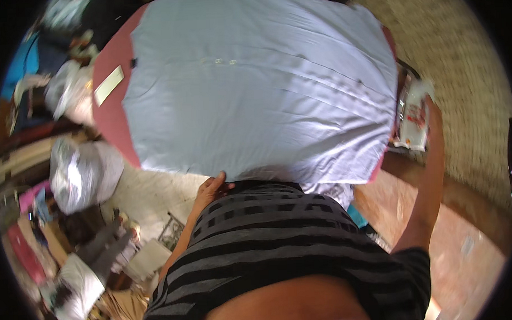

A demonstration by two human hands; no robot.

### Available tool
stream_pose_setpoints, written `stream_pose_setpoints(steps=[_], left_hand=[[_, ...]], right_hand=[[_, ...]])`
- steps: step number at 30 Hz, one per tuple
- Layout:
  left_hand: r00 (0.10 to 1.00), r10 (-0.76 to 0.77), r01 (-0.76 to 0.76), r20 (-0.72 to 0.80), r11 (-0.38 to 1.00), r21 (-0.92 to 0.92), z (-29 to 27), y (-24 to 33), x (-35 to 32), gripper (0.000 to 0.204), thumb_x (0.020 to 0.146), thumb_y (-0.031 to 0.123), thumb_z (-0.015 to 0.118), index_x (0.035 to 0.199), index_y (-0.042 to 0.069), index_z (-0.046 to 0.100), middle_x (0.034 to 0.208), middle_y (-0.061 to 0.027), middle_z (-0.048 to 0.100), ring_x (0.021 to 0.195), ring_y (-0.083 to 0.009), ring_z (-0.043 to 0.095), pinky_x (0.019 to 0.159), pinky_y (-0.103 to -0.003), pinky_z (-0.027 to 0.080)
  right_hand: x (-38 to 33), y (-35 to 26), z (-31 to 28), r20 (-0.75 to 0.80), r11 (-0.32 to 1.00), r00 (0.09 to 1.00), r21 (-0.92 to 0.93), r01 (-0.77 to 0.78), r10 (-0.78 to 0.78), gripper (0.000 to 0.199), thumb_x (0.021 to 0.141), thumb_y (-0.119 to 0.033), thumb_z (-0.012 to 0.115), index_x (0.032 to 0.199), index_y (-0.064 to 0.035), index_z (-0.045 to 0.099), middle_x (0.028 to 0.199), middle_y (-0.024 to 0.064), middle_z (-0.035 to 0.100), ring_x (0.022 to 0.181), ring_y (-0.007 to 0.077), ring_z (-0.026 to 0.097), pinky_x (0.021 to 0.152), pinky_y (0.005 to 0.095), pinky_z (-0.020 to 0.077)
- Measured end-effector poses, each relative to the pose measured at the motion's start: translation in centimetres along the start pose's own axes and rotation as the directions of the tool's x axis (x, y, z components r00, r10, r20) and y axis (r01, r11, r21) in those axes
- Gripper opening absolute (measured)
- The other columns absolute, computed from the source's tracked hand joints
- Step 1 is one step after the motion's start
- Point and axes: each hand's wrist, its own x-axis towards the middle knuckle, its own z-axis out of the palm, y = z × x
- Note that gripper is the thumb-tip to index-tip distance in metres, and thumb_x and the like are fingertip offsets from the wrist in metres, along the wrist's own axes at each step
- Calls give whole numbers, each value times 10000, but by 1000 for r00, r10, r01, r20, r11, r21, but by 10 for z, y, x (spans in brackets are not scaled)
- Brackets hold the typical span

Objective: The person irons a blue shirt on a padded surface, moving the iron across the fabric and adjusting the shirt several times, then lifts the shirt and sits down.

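A light grey-blue buttoned shirt (226,104) lies spread over a padded board with a dark red cover (109,117). Its surface is mostly smooth on the left and creased toward the right. At the near edge rests my left hand (212,188), fingers extended and touching the hem, not holding anything that I can see. Beyond the board's right end, my right hand (431,111) is closed on the side of a white object with red markings (415,120); its exact kind is unclear and some fingers are hidden.
A pale card (109,86) lies on the board's left end. Clear plastic bags (79,174) with contents stand at the left. Another person (80,284) is at lower left among furniture and cloth. A dark cord (409,68) curves beside the board's right end.
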Motion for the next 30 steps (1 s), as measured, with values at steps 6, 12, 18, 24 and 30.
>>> stream_pose_setpoints(steps=[6,12,18,24,30], left_hand=[[989,-25,18,145,999,49,-20,0,-18,304,847,277,800,765,133,546,635,-6,613,521,-67,532,499,-233,438],[923,379,-335,69,879,-340,19,56,-106,270,863,143,701,1080,2,624,999,-78,671,904,-142,634,837,-301,498],[547,830,-782,115,555,-284,-78,90,-103,517,832,68,668,1320,-7,515,1236,-153,617,1176,-274,586,1058,-420,420],[320,939,-914,-130,269,-302,-203,103,-104,648,790,157,738,1348,-29,465,1307,-188,571,1182,-329,581,1041,-488,443],[607,745,-709,-276,352,-611,-241,146,-85,632,902,380,658,1401,41,470,1385,-151,538,1265,-334,520,1068,-522,409]], right_hand=[[29,34,-23,-158,749,868,-592,298,-471,513,934,-417,638,1219,-5,531,1012,153,588,885,266,629,804,413,549],[-34,-42,118,-17,445,572,-647,620,-820,609,913,-283,693,1402,-16,449,1368,210,492,1198,337,517,1019,425,436],[-63,-91,326,303,335,413,-279,900,-859,513,899,-272,690,1301,6,533,1294,202,567,1247,351,513,1060,409,407],[-63,-91,457,390,180,425,-527,830,-817,632,897,-473,640,1343,-37,533,1357,175,528,1263,372,481,1070,435,386],[-126,-88,507,410,204,516,-600,774,-752,750,845,-626,612,1316,-45,551,1362,166,524,1203,382,496,984,525,408]])
